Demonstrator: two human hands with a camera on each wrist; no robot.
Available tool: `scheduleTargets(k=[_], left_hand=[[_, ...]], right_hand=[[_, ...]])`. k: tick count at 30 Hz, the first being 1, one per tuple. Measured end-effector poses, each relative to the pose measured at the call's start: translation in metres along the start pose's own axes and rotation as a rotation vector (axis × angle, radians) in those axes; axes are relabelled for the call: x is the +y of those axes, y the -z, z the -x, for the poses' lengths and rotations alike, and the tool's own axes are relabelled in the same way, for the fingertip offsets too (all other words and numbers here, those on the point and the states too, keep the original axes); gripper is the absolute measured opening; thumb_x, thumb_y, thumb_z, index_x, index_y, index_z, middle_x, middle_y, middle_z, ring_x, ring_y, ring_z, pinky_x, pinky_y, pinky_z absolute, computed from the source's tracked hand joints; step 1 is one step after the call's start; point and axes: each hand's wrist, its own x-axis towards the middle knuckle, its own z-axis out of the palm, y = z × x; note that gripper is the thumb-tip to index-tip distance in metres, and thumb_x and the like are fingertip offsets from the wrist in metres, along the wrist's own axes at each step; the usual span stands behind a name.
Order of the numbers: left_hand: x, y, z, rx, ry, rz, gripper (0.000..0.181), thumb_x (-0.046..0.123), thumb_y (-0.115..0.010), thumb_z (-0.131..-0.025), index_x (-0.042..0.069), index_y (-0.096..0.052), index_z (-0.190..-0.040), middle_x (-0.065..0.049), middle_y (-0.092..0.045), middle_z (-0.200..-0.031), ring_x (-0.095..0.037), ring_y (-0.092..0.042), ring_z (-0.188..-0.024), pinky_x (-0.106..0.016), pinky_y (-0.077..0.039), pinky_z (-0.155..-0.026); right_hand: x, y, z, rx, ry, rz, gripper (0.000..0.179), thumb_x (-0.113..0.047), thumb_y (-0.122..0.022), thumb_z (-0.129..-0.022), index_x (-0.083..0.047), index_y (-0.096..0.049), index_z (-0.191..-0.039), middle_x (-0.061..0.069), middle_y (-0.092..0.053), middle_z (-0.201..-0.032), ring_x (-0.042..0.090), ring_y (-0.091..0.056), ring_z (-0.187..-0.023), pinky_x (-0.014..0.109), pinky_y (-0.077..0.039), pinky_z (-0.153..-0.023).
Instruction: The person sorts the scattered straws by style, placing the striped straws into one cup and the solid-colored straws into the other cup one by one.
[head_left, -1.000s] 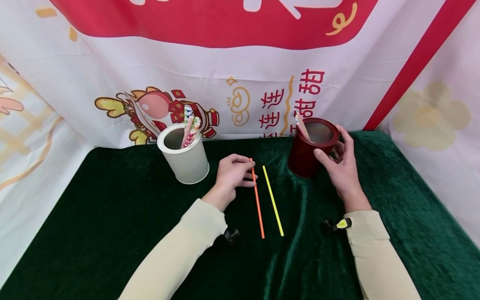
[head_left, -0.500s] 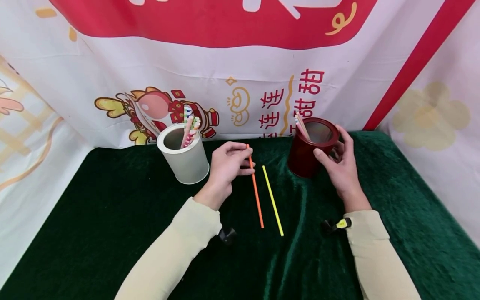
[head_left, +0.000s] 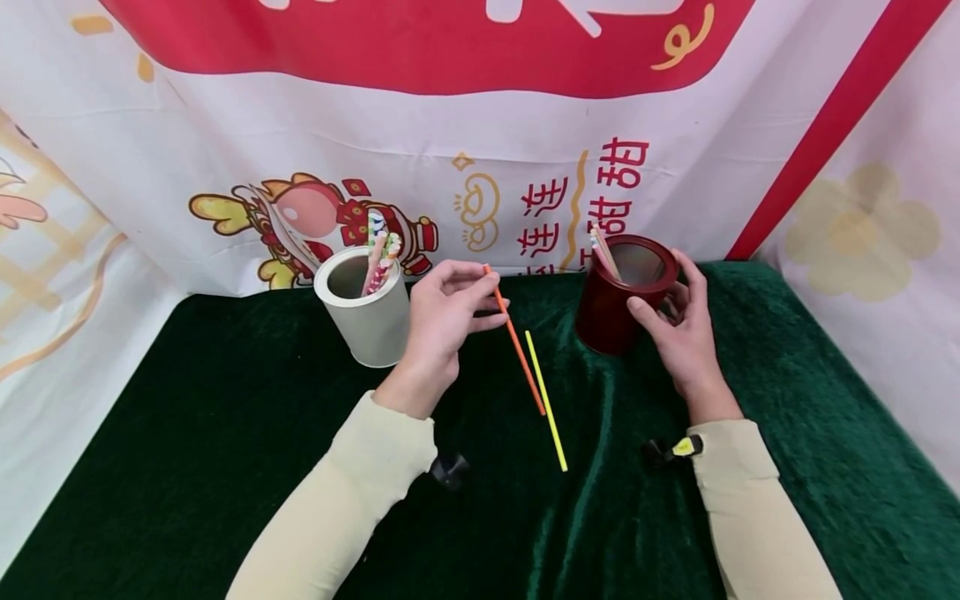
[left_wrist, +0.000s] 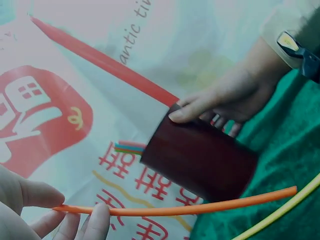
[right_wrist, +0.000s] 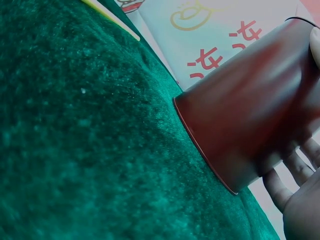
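Between thumb and fingers my left hand (head_left: 442, 312) pinches an orange straw (head_left: 517, 346) near its upper end. In the left wrist view the orange straw (left_wrist: 200, 209) slants across, raised from the cloth. A yellow straw (head_left: 546, 400) lies on the cloth just right of the orange one's lower end. My right hand (head_left: 682, 333) grips the right side of a dark red canister (head_left: 615, 312), thumb in front, fingers behind. Several thin straws (head_left: 604, 254) lean inside the canister at its left rim. Left of my left hand stands a white canister (head_left: 375, 333) holding several patterned straws (head_left: 381, 262).
Dark green velvet cloth (head_left: 225, 450) covers the table. A white and red printed backdrop (head_left: 480, 125) hangs along the table's back edge, close behind both canisters. Black wrist camera mounts (head_left: 450, 471) sit under the wrists.
The left hand has risen and moved back and leftward, lifting the orange straw. Its lower end has swung right toward the yellow straw. My right hand and the red canister have not moved.
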Motion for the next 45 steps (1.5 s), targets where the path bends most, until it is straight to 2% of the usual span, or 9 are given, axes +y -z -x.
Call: scheduleTargets(k=[6,12,19,24,27,31,39,45], left_hand=[[0.006,-0.006,0.007,-0.002,-0.062,0.055,0.019,0.013,-0.074,-0.103,0.007,-0.068,-0.119,-0.009,-0.073,-0.113,-0.015,-0.076,-0.086,-0.033,-0.067,-0.081],[0.008,-0.012,0.010,0.026,-0.142,0.111,0.011,0.009,-0.073,-0.102,0.008,-0.068,-0.111,-0.007,-0.073,-0.106,-0.017,-0.078,-0.089,-0.034,-0.067,-0.085],[0.014,-0.015,0.012,0.038,-0.212,0.183,0.011,0.005,-0.073,-0.102,0.005,-0.067,-0.111,-0.010,-0.072,-0.110,-0.018,-0.078,-0.093,-0.036,-0.067,-0.087],[0.022,-0.016,0.017,0.034,-0.295,0.246,0.012,0.002,-0.072,-0.101,0.003,-0.066,-0.111,-0.006,-0.070,-0.103,-0.022,-0.079,-0.094,-0.038,-0.067,-0.086],[0.026,-0.017,0.020,0.027,-0.352,0.288,0.011,0.000,-0.072,-0.101,0.006,-0.066,-0.106,-0.008,-0.071,-0.101,-0.022,-0.080,-0.092,-0.039,-0.067,-0.085],[0.033,-0.021,0.024,0.033,-0.414,0.319,0.010,-0.001,-0.073,-0.100,0.004,-0.065,-0.106,-0.010,-0.071,-0.102,-0.019,-0.080,-0.091,-0.039,-0.067,-0.085],[0.039,-0.032,0.028,0.044,-0.471,0.356,0.010,-0.004,-0.071,-0.100,0.002,-0.066,-0.106,-0.009,-0.069,-0.102,-0.018,-0.081,-0.091,-0.040,-0.067,-0.087],[0.038,-0.038,0.028,0.020,-0.483,0.330,0.012,-0.006,-0.071,-0.099,0.002,-0.066,-0.107,-0.009,-0.068,-0.104,-0.018,-0.078,-0.092,-0.038,-0.067,-0.086]], right_hand=[[0.001,0.000,0.001,0.003,-0.002,-0.003,0.081,-0.030,-0.074,-0.103,-0.049,-0.025,-0.165,0.011,-0.040,-0.169,0.030,-0.038,-0.152,0.065,-0.021,-0.133],[0.002,0.000,0.001,0.008,0.000,0.001,0.081,-0.028,-0.074,-0.103,-0.047,-0.026,-0.165,0.010,-0.041,-0.168,0.026,-0.041,-0.149,0.063,-0.023,-0.133],[0.001,-0.001,0.001,0.006,0.002,-0.003,0.081,-0.028,-0.073,-0.104,-0.047,-0.025,-0.165,0.010,-0.041,-0.168,0.027,-0.040,-0.150,0.064,-0.022,-0.133],[0.001,0.000,0.001,0.002,0.002,0.007,0.081,-0.030,-0.073,-0.104,-0.049,-0.024,-0.165,0.011,-0.040,-0.169,0.029,-0.039,-0.151,0.065,-0.021,-0.133],[0.001,0.000,0.001,0.001,0.005,0.007,0.081,-0.030,-0.073,-0.104,-0.048,-0.024,-0.166,0.011,-0.040,-0.169,0.029,-0.039,-0.151,0.065,-0.021,-0.133],[0.002,0.000,0.001,0.001,0.007,0.002,0.081,-0.029,-0.073,-0.104,-0.048,-0.025,-0.166,0.011,-0.040,-0.169,0.028,-0.040,-0.150,0.064,-0.021,-0.133],[0.002,0.000,0.000,-0.005,-0.001,0.006,0.081,-0.030,-0.073,-0.104,-0.051,-0.024,-0.165,0.010,-0.039,-0.169,0.028,-0.039,-0.151,0.064,-0.023,-0.133],[0.002,0.000,-0.001,-0.007,-0.001,0.004,0.082,-0.030,-0.073,-0.104,-0.049,-0.024,-0.166,0.010,-0.039,-0.169,0.028,-0.039,-0.150,0.064,-0.023,-0.132]])
